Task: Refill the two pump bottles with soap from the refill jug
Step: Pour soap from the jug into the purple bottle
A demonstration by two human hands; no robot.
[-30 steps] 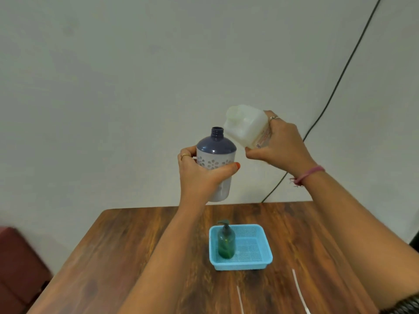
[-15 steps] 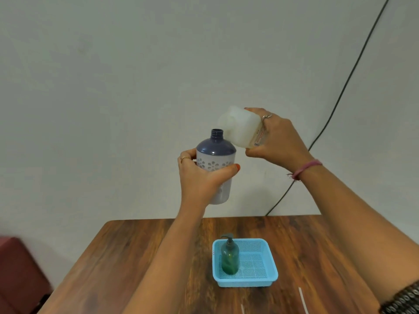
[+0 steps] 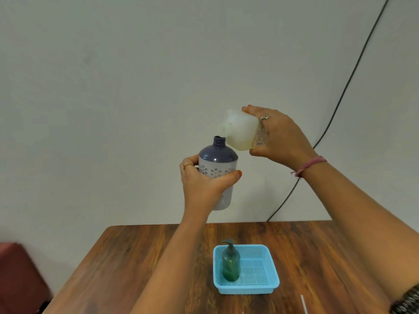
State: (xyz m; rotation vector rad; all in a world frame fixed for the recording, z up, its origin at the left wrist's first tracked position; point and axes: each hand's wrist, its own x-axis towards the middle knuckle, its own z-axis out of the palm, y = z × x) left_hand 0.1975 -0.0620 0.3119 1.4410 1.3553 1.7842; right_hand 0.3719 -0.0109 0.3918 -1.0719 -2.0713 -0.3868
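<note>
My left hand (image 3: 203, 184) grips a white bottle with a purple top and flower pattern (image 3: 217, 159), held upright in the air with its neck uncapped. My right hand (image 3: 280, 137) holds the translucent refill jug (image 3: 241, 130) tipped over to the left, its spout just above and right of the bottle's neck. Pale yellowish soap lies in the jug's lower side. A green pump bottle (image 3: 230, 262) with its pump on stands upright in the left part of a blue basket (image 3: 268, 285) on the wooden table (image 3: 140, 264).
A black cable (image 3: 347, 87) runs down the wall at the right to the table's back edge. A dark red seat (image 3: 20, 279) sits at the lower left beside the table. White tape strips (image 3: 303, 303) mark the table near the front.
Both hands have risen in view and the basket has dropped lower in the frame. The jug is tipped further, its spout now closer to the bottle's neck.
</note>
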